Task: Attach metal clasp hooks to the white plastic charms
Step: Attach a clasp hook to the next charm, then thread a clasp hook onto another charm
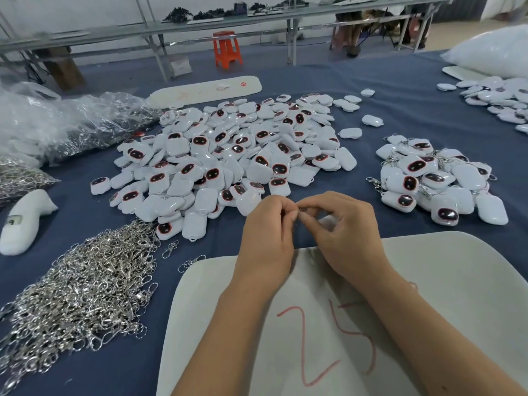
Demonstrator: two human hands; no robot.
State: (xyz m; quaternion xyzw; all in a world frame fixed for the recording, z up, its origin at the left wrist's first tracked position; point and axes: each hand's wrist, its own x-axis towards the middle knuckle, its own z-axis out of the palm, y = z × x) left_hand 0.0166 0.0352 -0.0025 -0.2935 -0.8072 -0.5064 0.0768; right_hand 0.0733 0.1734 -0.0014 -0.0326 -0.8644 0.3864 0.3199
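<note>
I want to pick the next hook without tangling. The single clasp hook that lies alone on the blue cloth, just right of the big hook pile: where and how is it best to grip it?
Pinch the loose clasp hook across its long body from above. It lies flat on the blue cloth, apart from the hook pile, so nothing should drag along. The left hand is nearer to it, though both hands are occupied now.

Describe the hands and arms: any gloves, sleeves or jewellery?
Both the left hand and right hand are bare, with no gloves or rings showing. Both forearms are uncovered as far as the frame's edge, with no sleeves, watch or wristband in view.
</note>
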